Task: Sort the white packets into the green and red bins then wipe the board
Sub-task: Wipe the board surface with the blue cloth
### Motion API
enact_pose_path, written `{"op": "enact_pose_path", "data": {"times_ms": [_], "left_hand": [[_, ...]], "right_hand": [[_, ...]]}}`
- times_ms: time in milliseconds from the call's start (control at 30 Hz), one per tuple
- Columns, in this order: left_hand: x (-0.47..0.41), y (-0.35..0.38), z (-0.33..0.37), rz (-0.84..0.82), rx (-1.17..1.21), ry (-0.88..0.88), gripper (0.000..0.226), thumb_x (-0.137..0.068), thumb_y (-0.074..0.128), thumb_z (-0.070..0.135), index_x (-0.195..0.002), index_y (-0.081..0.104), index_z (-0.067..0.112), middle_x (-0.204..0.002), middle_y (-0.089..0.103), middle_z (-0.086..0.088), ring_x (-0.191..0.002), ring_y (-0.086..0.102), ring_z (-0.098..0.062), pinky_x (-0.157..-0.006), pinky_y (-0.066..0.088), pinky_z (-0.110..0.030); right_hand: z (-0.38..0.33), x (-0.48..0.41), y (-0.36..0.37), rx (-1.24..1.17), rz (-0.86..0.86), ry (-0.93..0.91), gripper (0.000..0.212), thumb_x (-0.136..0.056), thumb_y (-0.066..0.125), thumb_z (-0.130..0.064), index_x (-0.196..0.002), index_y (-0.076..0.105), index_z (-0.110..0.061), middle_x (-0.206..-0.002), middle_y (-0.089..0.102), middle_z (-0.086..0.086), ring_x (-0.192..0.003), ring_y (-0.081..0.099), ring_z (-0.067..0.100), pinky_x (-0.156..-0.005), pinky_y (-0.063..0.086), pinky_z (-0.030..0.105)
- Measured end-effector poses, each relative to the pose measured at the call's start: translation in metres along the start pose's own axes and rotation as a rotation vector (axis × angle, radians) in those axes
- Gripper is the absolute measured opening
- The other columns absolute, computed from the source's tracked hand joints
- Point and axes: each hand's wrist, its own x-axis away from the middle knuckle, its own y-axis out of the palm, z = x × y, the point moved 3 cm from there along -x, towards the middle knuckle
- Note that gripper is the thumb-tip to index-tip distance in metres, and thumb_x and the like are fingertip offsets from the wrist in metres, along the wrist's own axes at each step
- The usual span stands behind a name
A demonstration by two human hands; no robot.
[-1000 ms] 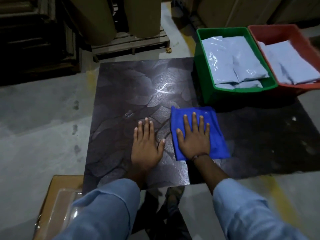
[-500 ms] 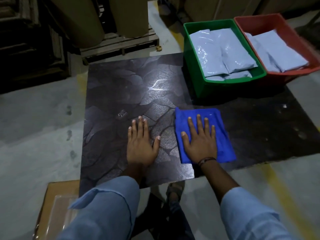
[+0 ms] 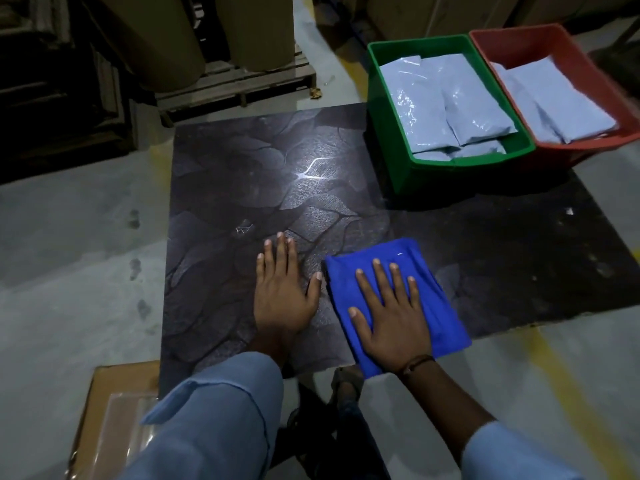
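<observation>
A dark patterned board (image 3: pixel 263 174) lies flat on the concrete floor. My right hand (image 3: pixel 391 313) presses flat, fingers spread, on a folded blue cloth (image 3: pixel 436 306) near the board's front edge. Just left of the cloth, my left hand (image 3: pixel 282 289) rests palm down on the bare board and holds nothing. On the board's far right corner stands a green bin (image 3: pixel 388 140) with white packets (image 3: pixel 443 98) in it. A red bin (image 3: pixel 575 46) with more white packets (image 3: pixel 561 102) touches its right side.
A cardboard box (image 3: pixel 114 420) with a plastic-wrapped top sits on the floor at the front left. Behind the board are a wooden pallet (image 3: pixel 235 81) and large brown rolls (image 3: pixel 162 39). A yellow floor line (image 3: pixel 554 372) runs at the right.
My right hand and the blue cloth have slid back toward the board's front edge and a little to the right. The left hand stays planted on the board.
</observation>
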Motion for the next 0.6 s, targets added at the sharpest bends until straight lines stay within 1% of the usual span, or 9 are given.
{"op": "enact_pose_path", "data": {"times_ms": [67,167,233,300,367,400,467,600], "left_hand": [[0.000,-0.001,0.000,0.006,0.007,-0.001,0.081,-0.100,0.040,0.056,-0.161,0.020,0.007,-0.171,0.008,-0.010,-0.159,0.004,-0.031,-0.128,0.011,-0.049],[-0.001,0.000,-0.001,0.011,0.011,-0.002,0.081,-0.099,0.039,0.057,-0.161,0.022,0.007,-0.171,0.010,-0.011,-0.159,0.004,-0.030,-0.128,0.010,-0.048],[0.000,0.000,-0.001,0.018,0.021,-0.004,0.081,-0.099,0.039,0.057,-0.161,0.023,0.007,-0.171,0.011,-0.011,-0.158,0.005,-0.030,-0.128,0.010,-0.047],[0.000,-0.001,-0.001,0.034,0.024,0.005,0.081,-0.098,0.041,0.055,-0.160,0.024,0.007,-0.171,0.013,-0.011,-0.158,0.008,-0.031,-0.128,0.013,-0.048],[0.001,-0.002,-0.001,0.028,0.023,0.018,0.081,-0.097,0.041,0.053,-0.160,0.026,0.005,-0.170,0.015,-0.013,-0.158,0.011,-0.033,-0.127,0.015,-0.049],[0.002,-0.002,0.000,0.022,0.026,0.020,0.081,-0.096,0.041,0.054,-0.160,0.026,0.005,-0.170,0.016,-0.013,-0.157,0.012,-0.033,-0.127,0.016,-0.050],[0.002,-0.002,0.000,0.014,0.039,0.019,0.082,-0.097,0.040,0.056,-0.160,0.026,0.006,-0.170,0.016,-0.012,-0.157,0.012,-0.033,-0.127,0.016,-0.050],[0.002,0.001,0.003,0.002,0.015,0.006,0.084,-0.096,0.035,0.061,-0.158,0.029,0.004,-0.169,0.016,-0.015,-0.156,0.013,-0.038,-0.126,0.015,-0.055]], "right_hand": [[0.004,-0.018,0.001,0.019,-0.003,0.058,0.070,-0.099,0.027,-0.061,-0.160,0.015,-0.030,-0.168,0.009,0.006,-0.155,0.001,0.031,-0.121,0.011,0.058],[-0.003,-0.063,0.001,-0.007,0.007,0.162,0.069,-0.098,0.027,-0.061,-0.159,0.023,-0.028,-0.167,0.015,0.009,-0.154,0.006,0.036,-0.121,0.009,0.058],[-0.012,-0.087,0.000,-0.036,-0.020,0.210,0.073,-0.097,0.023,-0.064,-0.158,0.024,-0.025,-0.167,0.012,0.011,-0.154,0.005,0.038,-0.120,0.007,0.061],[-0.023,-0.094,-0.002,-0.047,-0.067,0.212,0.085,-0.092,0.017,-0.075,-0.159,0.020,-0.023,-0.168,0.007,0.013,-0.153,-0.001,0.041,-0.119,0.000,0.064],[-0.031,-0.079,-0.005,-0.044,-0.091,0.174,0.100,-0.084,0.013,-0.087,-0.159,0.019,-0.021,-0.167,0.007,0.016,-0.152,-0.004,0.045,-0.117,-0.005,0.067],[-0.032,-0.068,-0.007,-0.038,-0.085,0.147,0.102,-0.083,0.014,-0.088,-0.159,0.022,-0.020,-0.167,0.009,0.016,-0.151,-0.003,0.046,-0.116,-0.004,0.069],[-0.023,-0.046,-0.008,-0.024,-0.055,0.118,0.098,-0.085,0.020,-0.086,-0.157,0.027,-0.020,-0.166,0.012,0.016,-0.152,0.001,0.046,-0.115,0.001,0.070],[0.022,-0.021,-0.008,-0.018,-0.010,0.155,0.088,-0.090,0.026,-0.079,-0.158,0.027,-0.024,-0.167,0.014,0.013,-0.152,0.007,0.043,-0.116,0.007,0.069]]}}
